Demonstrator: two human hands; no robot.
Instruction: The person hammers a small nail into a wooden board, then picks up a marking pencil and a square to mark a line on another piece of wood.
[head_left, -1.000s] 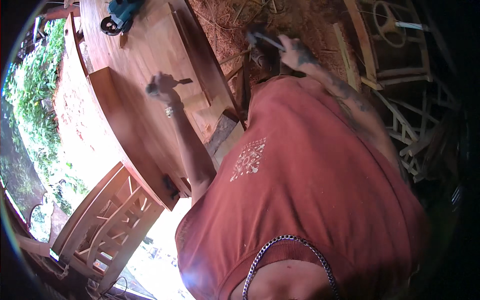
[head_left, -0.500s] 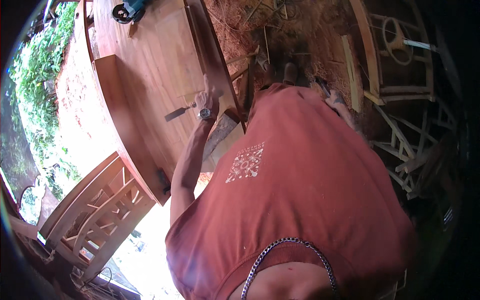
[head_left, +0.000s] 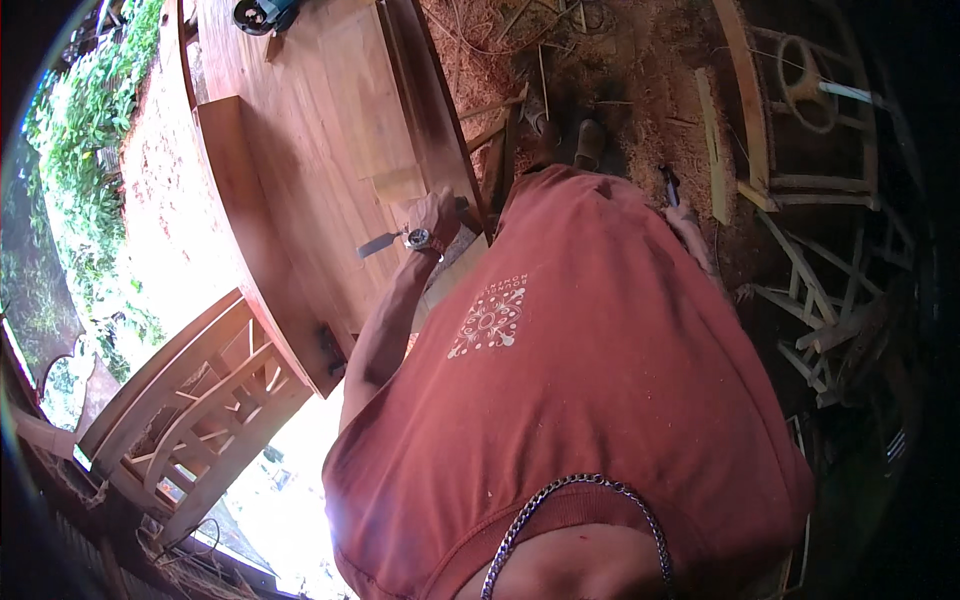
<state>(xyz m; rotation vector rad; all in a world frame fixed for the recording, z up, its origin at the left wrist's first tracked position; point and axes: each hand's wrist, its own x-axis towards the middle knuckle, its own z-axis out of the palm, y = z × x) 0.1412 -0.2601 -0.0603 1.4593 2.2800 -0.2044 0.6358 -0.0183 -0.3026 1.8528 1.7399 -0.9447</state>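
Note:
My left hand (head_left: 432, 212), with a watch on its wrist, rests on the reddish wooden panel (head_left: 300, 180). Its fingers are closed around a chisel-like tool; the flat grey blade (head_left: 378, 245) sticks out on the left and a dark end shows on the right. By the hand lies a pale rectangular patch of wood (head_left: 398, 184). Low on my other side, my right hand (head_left: 682, 217) is partly hidden by my shirt. It grips a slim dark tool (head_left: 669, 184), too small to make out its kind.
A blue power tool (head_left: 265, 14) sits at the panel's far end. An upright board (head_left: 225, 150) edges its left side. A slatted wooden chair back (head_left: 215, 420) stands at the lower left. Shavings cover the floor; wooden frames (head_left: 765, 120) and loose sticks (head_left: 800, 280) lie on the right.
My left hand has moved slightly right and nearer with the chisel, its outstretched finger now curled in. My right hand has shifted, and the dark tool in it points up more clearly.

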